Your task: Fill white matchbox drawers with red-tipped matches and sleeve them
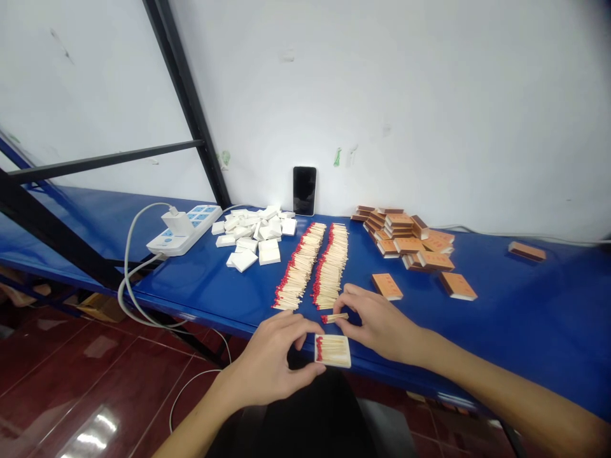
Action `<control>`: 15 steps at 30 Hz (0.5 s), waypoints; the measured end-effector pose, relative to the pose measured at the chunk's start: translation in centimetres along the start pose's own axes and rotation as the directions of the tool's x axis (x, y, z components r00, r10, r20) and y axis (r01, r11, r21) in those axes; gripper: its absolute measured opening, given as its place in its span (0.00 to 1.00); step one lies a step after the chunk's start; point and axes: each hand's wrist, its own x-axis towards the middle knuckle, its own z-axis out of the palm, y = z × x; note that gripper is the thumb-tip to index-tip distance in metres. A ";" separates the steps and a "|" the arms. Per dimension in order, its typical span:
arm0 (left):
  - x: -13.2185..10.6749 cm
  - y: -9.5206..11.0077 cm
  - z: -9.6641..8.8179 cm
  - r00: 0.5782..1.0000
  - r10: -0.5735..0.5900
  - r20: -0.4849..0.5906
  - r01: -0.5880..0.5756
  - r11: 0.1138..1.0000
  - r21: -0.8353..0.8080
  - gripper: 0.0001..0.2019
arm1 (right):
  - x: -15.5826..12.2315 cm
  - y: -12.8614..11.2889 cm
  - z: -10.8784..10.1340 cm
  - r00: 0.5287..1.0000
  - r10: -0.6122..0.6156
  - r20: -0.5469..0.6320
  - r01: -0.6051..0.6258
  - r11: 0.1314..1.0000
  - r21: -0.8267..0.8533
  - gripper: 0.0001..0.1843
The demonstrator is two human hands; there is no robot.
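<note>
My left hand [281, 356] grips the left end of a white matchbox tray [346, 364] between thumb and fingers, at the table's front edge. Several red-headed matches [333, 347] lie in that tray, heads to the left. Just above it, my right hand [370, 318] pinches a small bunch of matches [335, 317] by their bare ends, heads pointing left. Beyond my hands, two long rows of matches run back across the table, a left row [303, 261] and a right row [333, 264], their red heads all facing left.
White matchbox trays [258, 232] are heaped at the left. Orange-brown matchbox sleeves [405, 238] are piled at the right, a few lying apart. A phone [304, 191] leans on the wall. A power strip [186, 230] with cables sits by the black metal frame [186, 83]. The table [515, 318] is blue.
</note>
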 end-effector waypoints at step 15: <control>0.0 -0.2 0.0 1.000 0.006 0.002 -0.006 1.000 -0.001 0.14 | -0.1 0.1 -0.5 0.995 0.042 0.096 -0.041 0.999 -0.006 0.06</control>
